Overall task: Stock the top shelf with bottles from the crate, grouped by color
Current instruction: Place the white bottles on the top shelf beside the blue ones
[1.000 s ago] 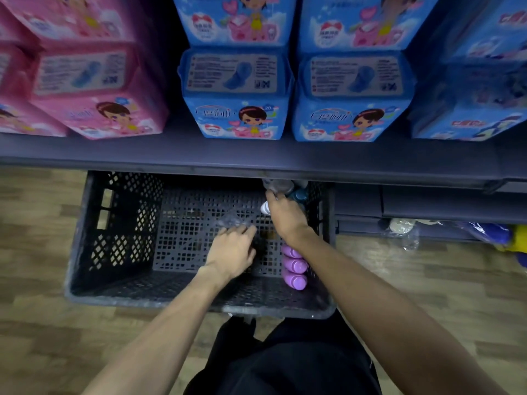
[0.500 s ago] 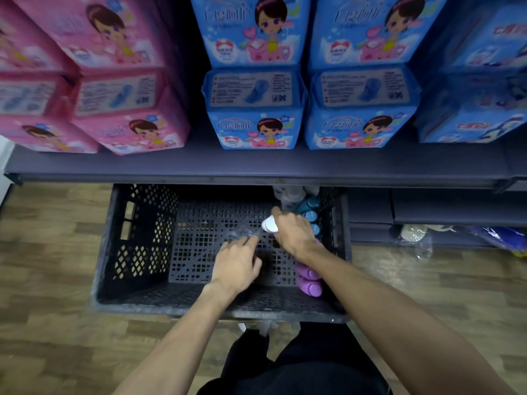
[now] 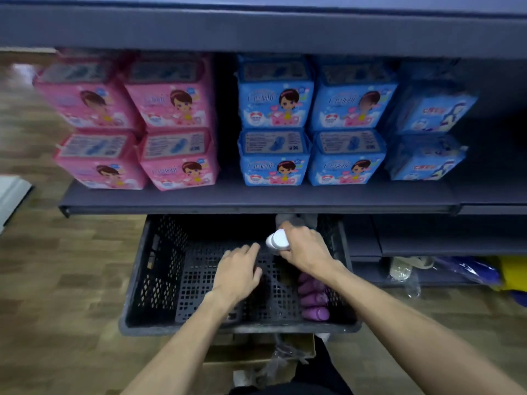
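Our right hand (image 3: 306, 249) is closed around a white-capped bottle (image 3: 277, 239) at the far right of the black plastic lattice crate (image 3: 159, 280), while our left hand (image 3: 238, 270), fingers loosely together, rests on the crate floor holding nothing. Lifting, we risk knocking the bottle against the dark metal shelf edge (image 3: 256, 208) directly above, and the purple bottles (image 3: 313, 297) lying near right could roll.

I'm holding a white-capped bottle (image 3: 277, 240) over the black crate (image 3: 159, 280); purple bottles (image 3: 313, 297) are lying stacked along its right wall.
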